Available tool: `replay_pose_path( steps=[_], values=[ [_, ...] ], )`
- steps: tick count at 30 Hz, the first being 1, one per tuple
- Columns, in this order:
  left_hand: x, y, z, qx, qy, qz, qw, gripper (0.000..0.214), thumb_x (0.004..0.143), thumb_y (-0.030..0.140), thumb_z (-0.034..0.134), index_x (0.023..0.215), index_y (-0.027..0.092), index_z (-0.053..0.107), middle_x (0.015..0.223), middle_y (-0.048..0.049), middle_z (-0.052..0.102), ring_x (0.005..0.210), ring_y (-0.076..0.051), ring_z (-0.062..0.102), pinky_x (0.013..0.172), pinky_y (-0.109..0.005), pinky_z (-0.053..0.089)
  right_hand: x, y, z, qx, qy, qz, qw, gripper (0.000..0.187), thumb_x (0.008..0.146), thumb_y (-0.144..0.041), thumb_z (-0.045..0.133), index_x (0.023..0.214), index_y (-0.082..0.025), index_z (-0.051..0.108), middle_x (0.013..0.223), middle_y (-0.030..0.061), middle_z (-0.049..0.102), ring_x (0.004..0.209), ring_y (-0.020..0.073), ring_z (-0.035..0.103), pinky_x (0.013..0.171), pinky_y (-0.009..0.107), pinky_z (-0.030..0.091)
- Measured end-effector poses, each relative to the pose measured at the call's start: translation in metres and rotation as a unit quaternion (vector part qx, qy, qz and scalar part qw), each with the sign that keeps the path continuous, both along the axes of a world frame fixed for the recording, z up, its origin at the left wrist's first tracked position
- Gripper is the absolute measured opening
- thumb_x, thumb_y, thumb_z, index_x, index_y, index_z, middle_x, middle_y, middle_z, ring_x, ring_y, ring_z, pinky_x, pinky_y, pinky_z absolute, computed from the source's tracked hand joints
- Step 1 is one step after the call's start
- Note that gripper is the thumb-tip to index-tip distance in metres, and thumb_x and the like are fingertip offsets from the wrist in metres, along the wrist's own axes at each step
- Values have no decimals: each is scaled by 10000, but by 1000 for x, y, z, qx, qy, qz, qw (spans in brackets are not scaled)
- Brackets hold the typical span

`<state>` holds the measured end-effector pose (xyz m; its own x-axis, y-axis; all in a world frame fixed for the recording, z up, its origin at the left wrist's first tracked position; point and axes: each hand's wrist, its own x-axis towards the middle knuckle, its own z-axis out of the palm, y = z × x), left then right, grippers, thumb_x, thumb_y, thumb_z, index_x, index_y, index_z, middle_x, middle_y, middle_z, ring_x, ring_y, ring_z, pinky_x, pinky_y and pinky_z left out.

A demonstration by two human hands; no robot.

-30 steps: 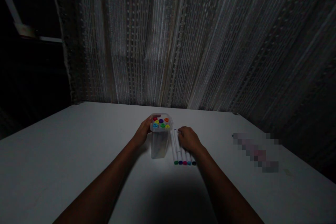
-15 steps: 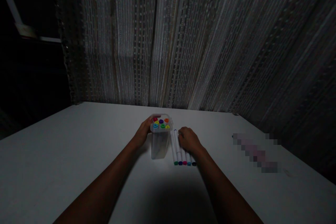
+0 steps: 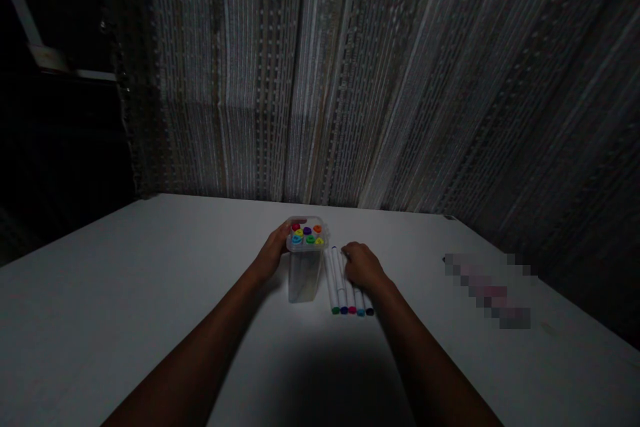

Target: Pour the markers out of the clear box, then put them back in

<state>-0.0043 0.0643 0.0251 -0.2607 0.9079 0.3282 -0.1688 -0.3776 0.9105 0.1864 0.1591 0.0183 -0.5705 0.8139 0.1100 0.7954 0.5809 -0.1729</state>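
Note:
My left hand (image 3: 271, 252) is wrapped around the upper left side of a clear plastic container (image 3: 305, 277), which stands upright on the table. Several markers with coloured ends (image 3: 307, 231), among them red, yellow, purple, orange, blue and green, show at its top. Just right of it, white markers (image 3: 340, 283) lie side by side with green, dark blue, pink, light blue and black caps toward me. Over the upper right part of this row is my right hand (image 3: 363, 265), its fingers curled down and closed on a marker. The hand covers part of the row, and its fingertips are mostly hidden.
The white table (image 3: 150, 293) reaches back to a striped, textured curtain (image 3: 310, 80). On the right side lies a pixelated pinkish object (image 3: 487, 291) with a dark tip. The room is dim, and a shadow falls across the near middle of the table.
My right hand has shifted very slightly at the row, and its fingertips sit a little differently over the markers. My left hand and the container hold their place.

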Motion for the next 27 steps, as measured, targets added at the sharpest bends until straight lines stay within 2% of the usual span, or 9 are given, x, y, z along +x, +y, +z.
replay_pose_path(
  steps=[4, 27],
  values=[
    [0, 0, 1, -2, 1, -2, 1000, 633, 715, 693, 558, 1054, 165, 643, 1002, -110, 730, 977, -305, 666, 833, -394, 494, 0, -3, 2, -2, -6, 1, 1000, 454, 731, -13, 448, 1127, -111, 645, 1207, 143, 603, 1125, 246, 513, 908, 309, 393],
    [-1, 1, -1, -4, 8, 0, 1000, 651, 719, 696, 546, 1073, 157, 638, 1006, -107, 726, 980, -301, 657, 810, -376, 493, 1, 2, -5, 6, 7, -10, 1000, 385, 827, -134, 450, 1170, -129, 625, 1218, 131, 600, 1136, 234, 520, 926, 289, 382]
  ],
)
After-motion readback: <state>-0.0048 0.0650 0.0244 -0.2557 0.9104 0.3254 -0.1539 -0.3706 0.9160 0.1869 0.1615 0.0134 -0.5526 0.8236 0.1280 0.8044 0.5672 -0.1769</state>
